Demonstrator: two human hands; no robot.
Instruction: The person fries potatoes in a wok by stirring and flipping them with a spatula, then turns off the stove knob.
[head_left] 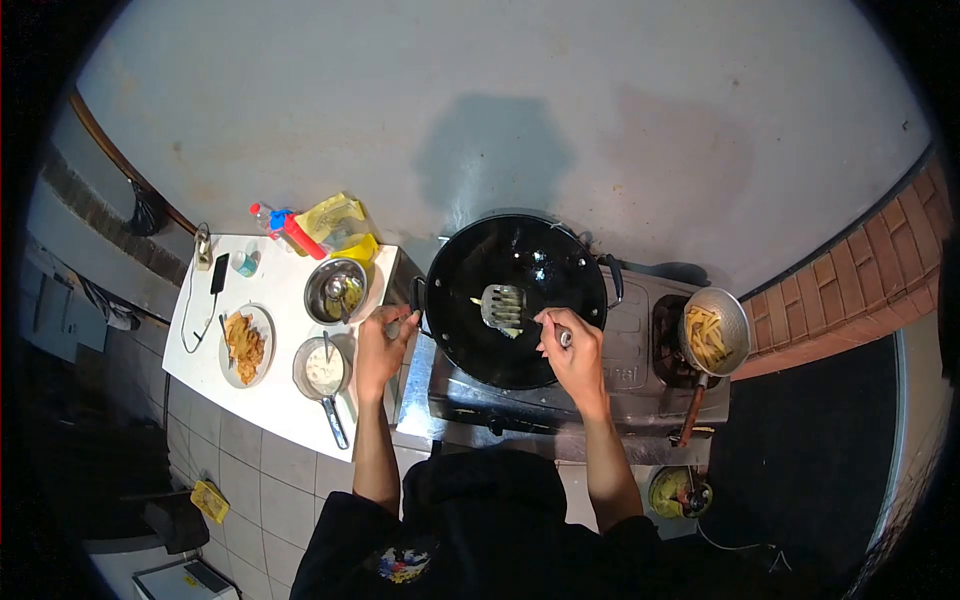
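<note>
A large black wok (470, 350) sits on the stove, with loop handles on both sides. My left hand (385, 345) is at its left handle (417, 294), fingers bent and fingertips closed against it. My right hand (574, 352) is wrapped round the handle of a slotted metal turner (502, 304). The turner's head is inside the wok, near the middle. Small pale pieces of food (510, 331) show under and beside its slots; their kind is not clear.
Right of the wok, a smaller pan (737, 325) holds fries on the other burner. On the white table (285, 420) at left are a plate of fried food (245, 345), a metal bowl (320, 290), a saucepan of pale batter (323, 370), bottles and a phone (219, 273).
</note>
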